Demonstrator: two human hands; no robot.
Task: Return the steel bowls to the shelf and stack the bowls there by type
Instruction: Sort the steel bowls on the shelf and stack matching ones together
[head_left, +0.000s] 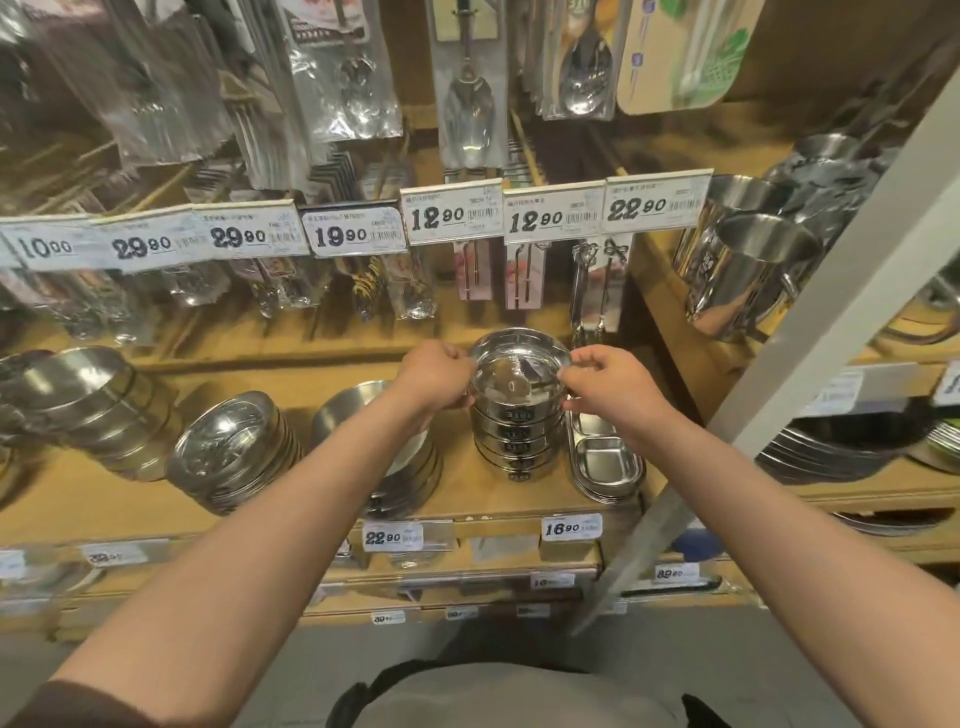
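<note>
A stack of several small steel bowls (519, 426) stands on the wooden shelf (483, 499), each with a dark label on its side. My left hand (434, 376) grips the left rim of the top bowl (519, 364). My right hand (610, 387) pinches its right rim. Left of that stack a pile of wider steel bowls (363, 415) leans, partly hidden by my left forearm. Further left lie a tilted pile of shallow steel dishes (234, 452) and another pile of bowls (93, 400).
Oblong steel sauce trays (605, 462) sit just right of the stack. Packaged spoons and tongs (587, 291) hang close above it behind price tags (452, 210). Steel mugs (748, 280) and plates (841, 441) fill the right-hand shelves, behind a white slanted post (779, 389).
</note>
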